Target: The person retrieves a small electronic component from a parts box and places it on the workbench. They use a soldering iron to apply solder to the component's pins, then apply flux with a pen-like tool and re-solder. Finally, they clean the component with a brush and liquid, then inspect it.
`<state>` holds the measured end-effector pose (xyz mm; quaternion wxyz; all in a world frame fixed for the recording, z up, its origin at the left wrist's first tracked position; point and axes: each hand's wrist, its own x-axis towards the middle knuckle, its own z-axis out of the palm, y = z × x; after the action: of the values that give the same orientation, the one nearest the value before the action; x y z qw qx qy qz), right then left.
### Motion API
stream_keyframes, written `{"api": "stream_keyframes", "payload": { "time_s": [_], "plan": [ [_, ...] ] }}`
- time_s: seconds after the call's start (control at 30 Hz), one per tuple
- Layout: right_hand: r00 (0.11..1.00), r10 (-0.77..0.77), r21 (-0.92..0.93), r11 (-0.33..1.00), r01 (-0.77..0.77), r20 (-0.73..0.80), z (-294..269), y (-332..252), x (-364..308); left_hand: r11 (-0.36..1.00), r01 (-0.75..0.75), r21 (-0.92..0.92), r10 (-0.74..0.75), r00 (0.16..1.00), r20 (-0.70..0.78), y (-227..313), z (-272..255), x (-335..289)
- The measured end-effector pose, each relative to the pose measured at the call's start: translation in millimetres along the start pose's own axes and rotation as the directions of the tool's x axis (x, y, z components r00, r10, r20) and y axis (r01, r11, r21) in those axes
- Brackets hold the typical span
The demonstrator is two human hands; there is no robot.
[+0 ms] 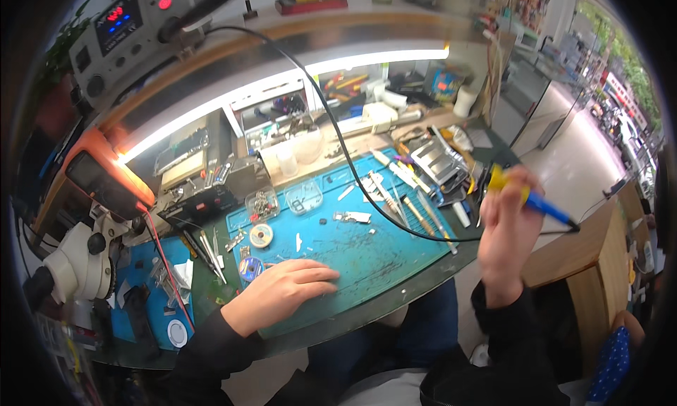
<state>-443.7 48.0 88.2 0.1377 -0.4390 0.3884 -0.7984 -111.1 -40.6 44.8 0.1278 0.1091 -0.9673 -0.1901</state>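
My right hand is raised beyond the right edge of the table, its fingers wrapped round a soldering iron with a blue and yellow handle. The iron's tip cannot be made out. A black cable loops from its tail across the bench toward the station. On the blue work mat my left hand rests palm down, fingers stretched out and holding nothing. Just behind it are a blue-rimmed spool and a pale spool. A small silvery part lies mid-mat.
Tweezers, brushes and pen-like tools crowd the mat's right side. Small clear boxes stand at its back. At the left are a microscope, an orange-cased meter and, above, the station with a lit display.
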Motion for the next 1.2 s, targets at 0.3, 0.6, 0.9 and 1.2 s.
{"api": "stream_keyframes", "payload": {
  "time_s": [0.3,0.6,0.9,1.2],
  "plan": [
    [0.946,-0.154,-0.424,0.865,0.269,0.286,150,-68,206,0.995,0.004,0.100,0.008,0.993,-0.119,2,12,-3],
    [0.862,-0.390,-0.600,0.619,0.506,0.324,235,-6,274,0.995,0.098,-0.009,-0.099,0.984,-0.146,9,22,-15],
    [0.830,-0.437,-0.753,0.398,0.524,0.347,235,7,294,0.993,0.114,0.006,-0.110,0.973,-0.201,10,23,-18],
    [0.882,-0.115,-0.847,0.244,0.472,0.458,251,38,317,0.991,0.128,0.044,-0.113,0.961,-0.252,9,27,-16]
  ]
}}
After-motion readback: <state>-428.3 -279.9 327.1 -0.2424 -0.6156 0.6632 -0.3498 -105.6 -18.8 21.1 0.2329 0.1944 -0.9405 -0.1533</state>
